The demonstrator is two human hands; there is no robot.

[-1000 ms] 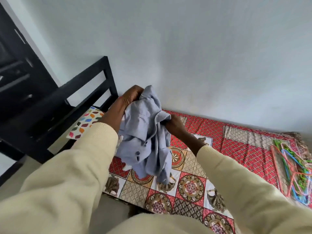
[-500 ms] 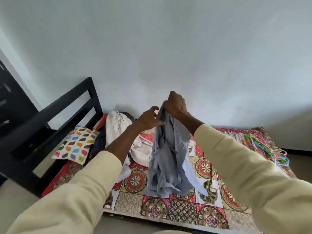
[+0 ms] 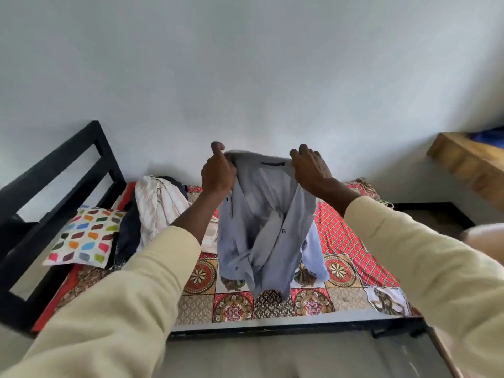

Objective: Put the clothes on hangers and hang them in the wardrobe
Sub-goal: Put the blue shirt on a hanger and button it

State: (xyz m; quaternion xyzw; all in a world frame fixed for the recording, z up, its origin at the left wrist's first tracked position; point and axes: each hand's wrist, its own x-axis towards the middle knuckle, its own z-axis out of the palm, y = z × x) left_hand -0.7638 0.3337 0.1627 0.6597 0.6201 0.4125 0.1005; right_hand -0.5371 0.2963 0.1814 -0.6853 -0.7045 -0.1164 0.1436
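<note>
Step in hand looked like opening out the pale blue-grey button shirt (image 3: 261, 219) before hangering. Left hand (image 3: 218, 170) and right hand (image 3: 309, 167) each had a tight grip on the collar/shoulders, shirt hanging between and below them, above the patterned red bedspread (image 3: 351, 241). Next prob needs a hanger; none in view. Left of the grip: heap of clothes (image 3: 158, 205), multicolour-spotted pillow (image 3: 84, 238), black bed frame (image 3: 54, 170). Plain pale wall (image 3: 245, 77) behind.
</note>
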